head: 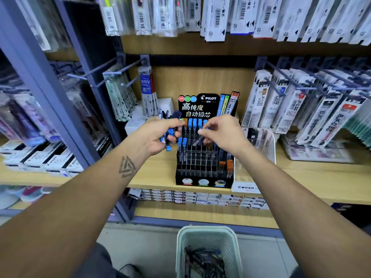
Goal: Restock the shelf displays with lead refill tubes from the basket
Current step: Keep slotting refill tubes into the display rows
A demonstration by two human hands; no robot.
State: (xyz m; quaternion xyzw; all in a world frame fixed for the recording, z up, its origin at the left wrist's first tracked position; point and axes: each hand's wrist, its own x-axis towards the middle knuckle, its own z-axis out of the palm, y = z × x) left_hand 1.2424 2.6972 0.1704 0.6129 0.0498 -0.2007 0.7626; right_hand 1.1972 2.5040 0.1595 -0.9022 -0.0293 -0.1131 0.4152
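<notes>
A black tiered Pilot lead display (202,157) stands on the wooden shelf, with blue-capped tubes in its upper rows and orange-capped ones at the lower right. My left hand (158,133) grips a bundle of blue-capped lead refill tubes (169,135) just left of the display's top rows. My right hand (220,131) pinches a single clear tube (198,140) over the upper slots, tilted. A pale green mesh basket (208,251) sits on the floor below, holding several dark tubes.
Hanging refill packs fill pegs left (120,97) and right (301,109) of the display. A clear acrylic holder (263,141) stands to its right, with a MONO label (246,187) at the shelf edge. Small boxes (200,199) line the shelf underneath.
</notes>
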